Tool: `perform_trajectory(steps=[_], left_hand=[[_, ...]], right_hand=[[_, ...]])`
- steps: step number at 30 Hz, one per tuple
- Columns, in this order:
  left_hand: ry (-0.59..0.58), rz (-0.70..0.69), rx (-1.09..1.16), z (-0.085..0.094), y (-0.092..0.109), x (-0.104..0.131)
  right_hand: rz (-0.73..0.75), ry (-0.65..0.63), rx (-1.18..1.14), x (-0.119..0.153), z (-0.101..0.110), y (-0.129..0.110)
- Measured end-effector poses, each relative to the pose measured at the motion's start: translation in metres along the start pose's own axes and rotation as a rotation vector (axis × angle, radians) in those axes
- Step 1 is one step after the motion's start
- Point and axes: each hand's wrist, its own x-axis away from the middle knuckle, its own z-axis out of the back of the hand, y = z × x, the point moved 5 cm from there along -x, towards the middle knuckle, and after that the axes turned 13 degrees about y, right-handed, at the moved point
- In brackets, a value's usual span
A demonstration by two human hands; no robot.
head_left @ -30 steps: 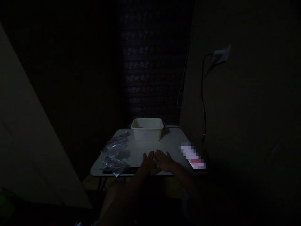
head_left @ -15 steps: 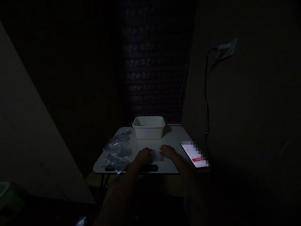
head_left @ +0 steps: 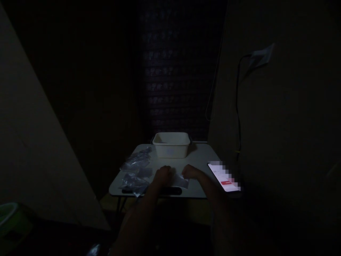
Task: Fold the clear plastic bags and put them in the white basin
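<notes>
Hands that lay almost together a second ago have drawn apart, baring a small clear plastic bag [head_left: 181, 181] flat on the tabletop [head_left: 199, 155] between them. Left hand [head_left: 163, 174] and right hand [head_left: 191, 172] curl their fingers at its two sides; darkness hides the fingertips, so whether either pinches it cannot be told. Left of them lie crumpled plastic bags [head_left: 137, 161], their number unclear. Beyond stands a white plastic tub [head_left: 171, 151], its contents barely visible. Pixelation covers part of the lit smartphone [head_left: 222, 176] at right. A green basket [head_left: 13, 222] is cut off at lower left.
</notes>
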Motion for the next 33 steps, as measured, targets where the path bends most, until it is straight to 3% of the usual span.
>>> perform_trajectory(steps=[5, 10, 12, 19, 25, 29, 33], left_hand=[[0.057, 0.061, -0.050, 0.004, -0.003, -0.001], [0.172, 0.173, -0.049, 0.013, -0.006, -0.001], [0.202, 0.207, -0.043, 0.015, -0.008, -0.001], [0.200, 0.224, -0.013, 0.015, -0.010, -0.002], [0.198, 0.201, -0.003, 0.013, -0.008, -0.002], [0.150, 0.189, -0.036, 0.012, -0.005, -0.001], [0.112, 0.179, -0.056, 0.009, -0.003, -0.001]], right_hand=[[-0.056, 0.043, 0.000, 0.004, 0.014, 0.001], [-0.087, 0.429, 0.041, 0.010, 0.040, -0.002], [-0.045, 0.505, 0.105, 0.014, 0.043, -0.006], [0.141, 0.304, 0.235, 0.029, 0.021, -0.011], [0.272, 0.256, 0.251, 0.045, 0.014, -0.006], [0.275, 0.189, 0.248, 0.046, 0.005, -0.002], [0.228, 0.219, 0.256, 0.041, -0.001, -0.003]])
